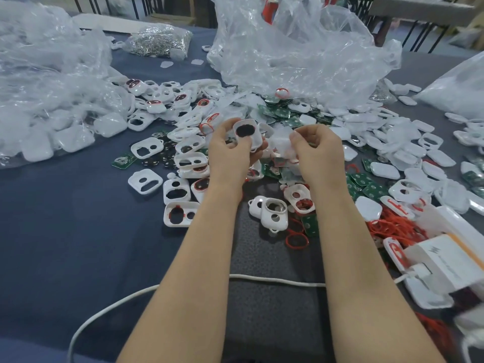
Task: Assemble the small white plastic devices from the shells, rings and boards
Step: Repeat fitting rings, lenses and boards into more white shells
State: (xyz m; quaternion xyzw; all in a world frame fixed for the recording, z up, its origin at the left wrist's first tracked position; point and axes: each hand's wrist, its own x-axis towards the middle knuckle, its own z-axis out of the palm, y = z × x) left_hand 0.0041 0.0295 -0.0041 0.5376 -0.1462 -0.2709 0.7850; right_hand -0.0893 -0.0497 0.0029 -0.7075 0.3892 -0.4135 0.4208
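Shell gripped in left hand fingers, right hand fingers pinching blurred pale piece

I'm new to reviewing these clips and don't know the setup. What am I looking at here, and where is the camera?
No machine here: a person works with two bare hands, filmed by one camera worn on the head, looking down. The left hand holds a white shell with a dark oval opening. The right hand pinches a pale piece, too blurred to name. On the dark-clothed table lie loose shells, green boards, red rings, clear plastic bags, a white cable and a white box.
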